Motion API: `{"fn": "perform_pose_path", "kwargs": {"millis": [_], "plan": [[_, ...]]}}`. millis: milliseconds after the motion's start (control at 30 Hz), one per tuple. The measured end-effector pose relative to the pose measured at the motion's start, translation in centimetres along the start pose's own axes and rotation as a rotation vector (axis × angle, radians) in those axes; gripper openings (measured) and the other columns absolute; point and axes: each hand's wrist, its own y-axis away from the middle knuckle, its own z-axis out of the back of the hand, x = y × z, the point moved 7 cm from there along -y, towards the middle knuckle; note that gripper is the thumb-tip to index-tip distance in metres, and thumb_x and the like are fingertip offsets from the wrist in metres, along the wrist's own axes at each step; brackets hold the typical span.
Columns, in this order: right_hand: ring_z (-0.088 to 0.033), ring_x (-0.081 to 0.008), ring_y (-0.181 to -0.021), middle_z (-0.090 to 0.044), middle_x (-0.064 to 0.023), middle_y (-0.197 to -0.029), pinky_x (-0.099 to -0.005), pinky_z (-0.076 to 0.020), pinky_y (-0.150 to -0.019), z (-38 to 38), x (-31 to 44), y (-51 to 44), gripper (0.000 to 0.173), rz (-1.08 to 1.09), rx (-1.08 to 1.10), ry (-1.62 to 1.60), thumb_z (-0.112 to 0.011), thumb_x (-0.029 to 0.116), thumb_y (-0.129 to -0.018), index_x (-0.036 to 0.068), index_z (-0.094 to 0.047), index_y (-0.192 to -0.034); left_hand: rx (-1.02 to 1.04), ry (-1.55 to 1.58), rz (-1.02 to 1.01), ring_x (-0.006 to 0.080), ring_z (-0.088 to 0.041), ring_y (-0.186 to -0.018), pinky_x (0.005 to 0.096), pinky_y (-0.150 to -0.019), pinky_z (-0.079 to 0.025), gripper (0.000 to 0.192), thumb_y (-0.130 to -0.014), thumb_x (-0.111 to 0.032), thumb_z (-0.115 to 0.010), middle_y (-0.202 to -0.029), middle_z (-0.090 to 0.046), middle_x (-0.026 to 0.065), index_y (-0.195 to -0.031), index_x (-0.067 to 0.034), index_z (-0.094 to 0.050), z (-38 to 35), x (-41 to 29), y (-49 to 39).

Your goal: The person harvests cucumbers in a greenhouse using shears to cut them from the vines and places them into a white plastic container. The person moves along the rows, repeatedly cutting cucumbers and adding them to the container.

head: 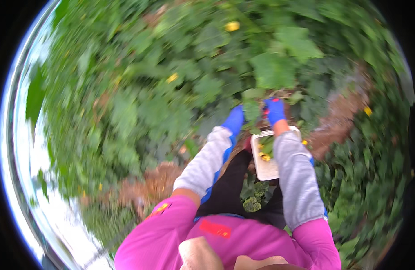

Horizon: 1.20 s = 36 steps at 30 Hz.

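Note:
My left hand [235,118], in a blue glove, reaches in among the broad leaves of a vine. A green leaf [251,109] hangs beside its fingertips, which are mostly hidden. Close by on the right is my right hand [275,109], in a blue glove with red patches. Its fingers look curled, but blur hides whether anything is between them. Below the right wrist sits a white plastic basket [261,171], partly covered by my forearm. Inside it lie green produce [268,145] and yellow blossoms [264,156].
Dense vine foliage [207,87] with scattered yellow flowers [232,26] spreads ahead and to both sides. Strips of brown soil [339,114] show between the plants. My dark-trousered leg [232,189] stands beside the basket. Pale sheeting or bright sky [59,216] borders the left rim.

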Motion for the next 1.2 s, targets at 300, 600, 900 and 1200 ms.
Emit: {"fn": "perform_pose_path", "kwargs": {"millis": [300, 600, 900, 1200], "plan": [[-0.059, -0.0226, -0.059, -0.060, -0.0079, -0.069, -0.0369, -0.0495, -0.053, 1.9, -4.0, -4.6, 0.005, -0.259, -0.072, -0.347, -0.064, 0.008, -0.082, 0.006, -0.060, -0.084, -0.221, 0.183, 0.724, 0.0170, -0.062, -0.104, 0.0302, -0.093, -0.045, 0.028, -0.094, -0.031, -0.053, -0.114, -0.065, 0.0084, -0.112, -0.014, -0.064, 18.0, 20.3, 22.6], [-0.063, -0.0458, -0.091, -0.064, -0.0299, -0.094, -0.0495, -0.0481, -0.078, 2.0, 1.0, 0.4, 0.039, 0.047, 0.034, 0.823, -0.061, 0.024, -0.079, -0.003, -0.055, -0.105, -0.355, -0.796, 0.549, 0.0283, -0.066, -0.096, 0.0387, -0.083, -0.050, 0.049, -0.088, -0.049, -0.059, -0.102, -0.069, 0.0185, -0.105, -0.004, -0.069, 21.5, 9.1, 24.0], [-0.058, -0.0189, -0.083, -0.059, -0.0094, -0.090, -0.0315, -0.0471, -0.076, 4.3, 4.6, 16.1, 0.028, 0.029, 0.068, 0.348, -0.062, 0.015, -0.085, 0.001, -0.054, -0.108, -1.202, 0.310, -0.567, 0.0266, -0.048, -0.124, 0.0372, -0.106, -0.036, 0.081, -0.081, -0.021, -0.078, -0.139, -0.047, 0.0190, -0.143, 0.005, -0.032, 29.5, -19.7, 2.4], [-0.054, -0.0097, -0.079, -0.058, -0.0019, -0.090, -0.0235, -0.0455, -0.071, 8.7, 5.7, 26.1, 0.029, -0.260, 0.071, 0.095, -0.064, 0.000, -0.079, 0.004, -0.055, -0.106, -0.955, 0.340, -0.417, 0.0195, -0.061, -0.097, 0.0336, -0.086, -0.048, 0.046, -0.085, -0.021, -0.075, -0.113, -0.065, 0.0106, -0.120, 0.003, -0.057, 27.3, -18.9, 6.6]]}}
